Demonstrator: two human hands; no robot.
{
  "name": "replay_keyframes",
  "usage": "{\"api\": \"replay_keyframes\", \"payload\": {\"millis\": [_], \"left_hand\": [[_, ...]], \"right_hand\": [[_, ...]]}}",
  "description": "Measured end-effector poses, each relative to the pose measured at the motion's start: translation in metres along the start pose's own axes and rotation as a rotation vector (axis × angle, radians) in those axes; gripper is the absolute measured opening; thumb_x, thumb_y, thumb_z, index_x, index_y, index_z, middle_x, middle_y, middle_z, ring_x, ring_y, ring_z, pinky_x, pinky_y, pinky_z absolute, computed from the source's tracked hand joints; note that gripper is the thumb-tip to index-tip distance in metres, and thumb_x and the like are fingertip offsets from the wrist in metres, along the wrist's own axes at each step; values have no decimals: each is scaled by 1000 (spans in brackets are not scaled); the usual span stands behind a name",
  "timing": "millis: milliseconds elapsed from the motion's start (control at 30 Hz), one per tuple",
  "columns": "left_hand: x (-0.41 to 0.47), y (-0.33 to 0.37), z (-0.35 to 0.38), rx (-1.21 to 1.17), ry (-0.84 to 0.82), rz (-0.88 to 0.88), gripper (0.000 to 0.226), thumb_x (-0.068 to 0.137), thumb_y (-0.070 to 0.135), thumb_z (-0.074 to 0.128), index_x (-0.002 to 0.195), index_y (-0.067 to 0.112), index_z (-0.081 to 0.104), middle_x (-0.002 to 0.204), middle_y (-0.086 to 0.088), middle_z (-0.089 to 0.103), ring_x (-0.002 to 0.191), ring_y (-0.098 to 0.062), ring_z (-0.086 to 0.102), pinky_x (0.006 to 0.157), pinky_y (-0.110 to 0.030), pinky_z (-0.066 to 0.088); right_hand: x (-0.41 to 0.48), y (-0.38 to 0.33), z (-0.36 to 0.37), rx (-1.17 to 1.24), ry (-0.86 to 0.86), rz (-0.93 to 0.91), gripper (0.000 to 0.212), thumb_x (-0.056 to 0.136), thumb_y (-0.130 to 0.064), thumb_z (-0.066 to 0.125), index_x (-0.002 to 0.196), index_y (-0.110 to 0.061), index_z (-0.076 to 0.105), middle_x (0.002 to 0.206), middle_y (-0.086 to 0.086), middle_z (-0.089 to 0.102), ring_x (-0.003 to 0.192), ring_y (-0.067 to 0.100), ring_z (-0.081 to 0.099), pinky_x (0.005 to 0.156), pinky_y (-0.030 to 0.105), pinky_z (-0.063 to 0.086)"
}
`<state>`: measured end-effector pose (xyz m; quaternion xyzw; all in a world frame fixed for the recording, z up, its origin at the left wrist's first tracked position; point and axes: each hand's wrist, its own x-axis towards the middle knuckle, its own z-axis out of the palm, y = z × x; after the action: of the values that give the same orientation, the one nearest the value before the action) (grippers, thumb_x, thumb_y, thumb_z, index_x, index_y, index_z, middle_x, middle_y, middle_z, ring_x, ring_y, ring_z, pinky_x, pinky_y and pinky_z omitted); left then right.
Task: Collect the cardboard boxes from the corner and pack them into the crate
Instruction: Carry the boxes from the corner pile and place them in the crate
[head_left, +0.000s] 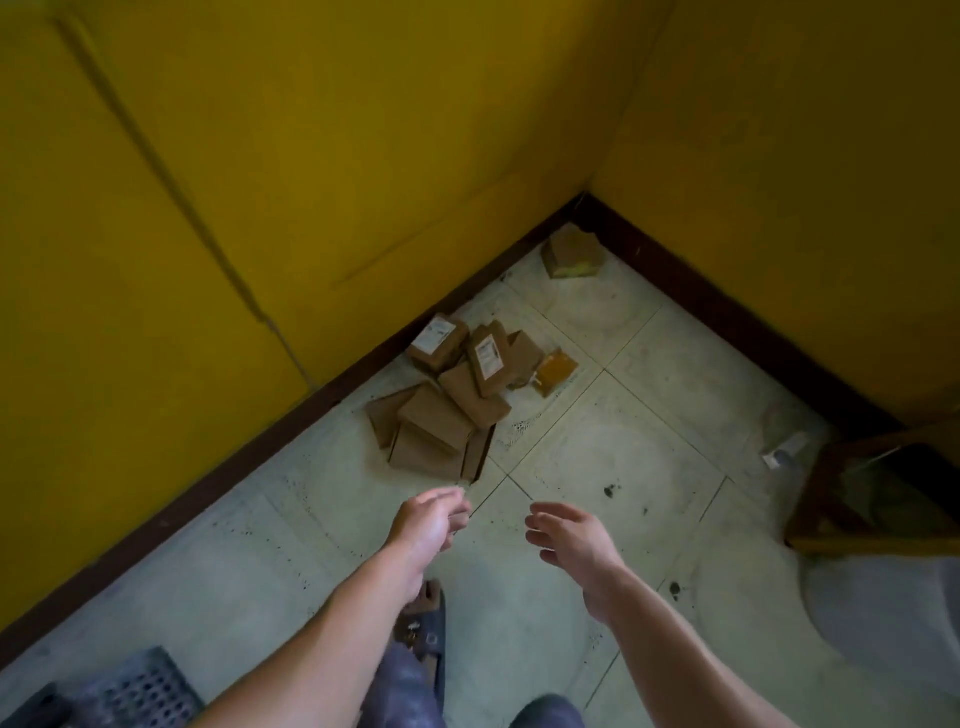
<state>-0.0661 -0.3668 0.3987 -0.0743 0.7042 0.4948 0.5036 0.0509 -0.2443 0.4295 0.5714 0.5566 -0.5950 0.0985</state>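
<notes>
Around eight cardboard boxes heaped mid-frame; a lone box above, in the corner. Crate lower left, contents unseen. Left hand and right hand loose-fingered, empty.

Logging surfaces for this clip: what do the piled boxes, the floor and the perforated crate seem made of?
Piled boxes: matt brown cardboard, by the folded edges and flaps; two carry white paper labels. Floor: pale tiles, probably ceramic, faintly glossy, by the straight grout lines. Crate: likely grey moulded plastic, by its regular grid of holes; blur leaves this open.
</notes>
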Motion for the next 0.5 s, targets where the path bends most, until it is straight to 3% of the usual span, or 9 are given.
{"api": "replay_keyframes", "payload": {"millis": [133, 500], "left_hand": [[43, 58, 25, -51, 25, -24, 23, 98, 17, 47, 117, 13, 60, 109, -5, 67, 89, -14, 61, 69, -21, 44], [187, 153, 101, -213, 184, -105, 26, 99, 20, 45, 121, 15, 57, 115, -2, 66, 98, -14, 61, 74, -22, 46]], "right_hand": [[48, -56, -31, -18, -27, 10, 27, 96, -11, 52, 120, -11, 63, 109, 4, 69, 97, 15, 65, 89, 30, 50], [248, -167, -108, -302, -211, -11, 27, 96, -15, 53, 120, -18, 64, 117, 1, 67, 101, 13, 65, 101, 33, 48]]}}
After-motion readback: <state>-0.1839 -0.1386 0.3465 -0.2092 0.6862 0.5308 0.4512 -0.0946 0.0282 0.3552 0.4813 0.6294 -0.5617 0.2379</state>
